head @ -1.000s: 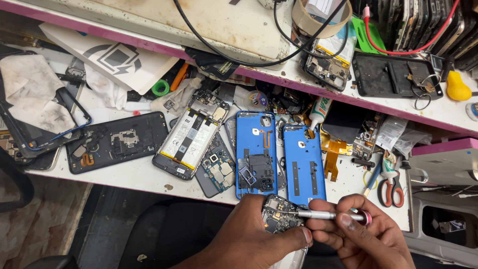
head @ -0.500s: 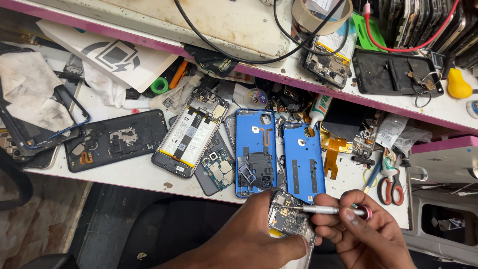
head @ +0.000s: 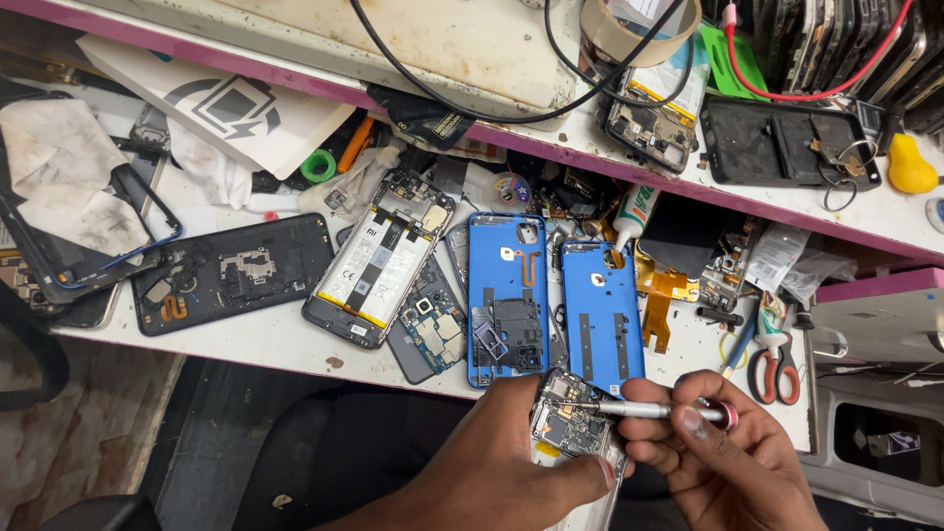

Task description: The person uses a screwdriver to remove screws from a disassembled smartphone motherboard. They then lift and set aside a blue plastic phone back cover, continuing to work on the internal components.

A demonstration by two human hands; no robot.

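The cluttered white workbench [head: 285, 344] carries two blue plastic phone back covers [head: 506, 295] lying side by side, and just below its front edge the left hand [head: 492, 472] is wrapped around an opened phone with its circuit board exposed [head: 565, 428], thumb braced along the lower side. The right hand [head: 718, 462] pinches a slim silver screwdriver with a red cap [head: 649, 410] between fingertips and thumb, its tip resting on the board's upper part. Judging from this, the work goes best with the driver kept square to the screw, light pressure, and the phone held steady.
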